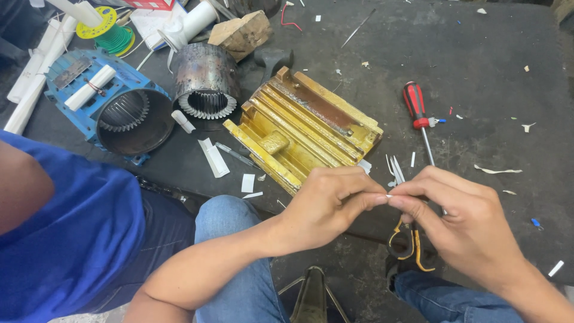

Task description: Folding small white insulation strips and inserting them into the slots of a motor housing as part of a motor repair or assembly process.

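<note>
Between the fingertips of both hands, over the table edge (pixel 514 36), a small white strip (pixel 388 196) is pinched by the left hand (pixel 326 206) and right hand (pixel 463 224). Scissors (pixel 406 239) lie beneath; a yellow casing (pixel 305 128) and red screwdriver (pixel 417 107) lie beyond.

Left hand (pixel 326 206) and right hand (pixel 460 224) pinch a white strip (pixel 388 196).

Blue short-sleeved shirt, blue jeans, bare forearms and hands (pixel 326 206).
</note>
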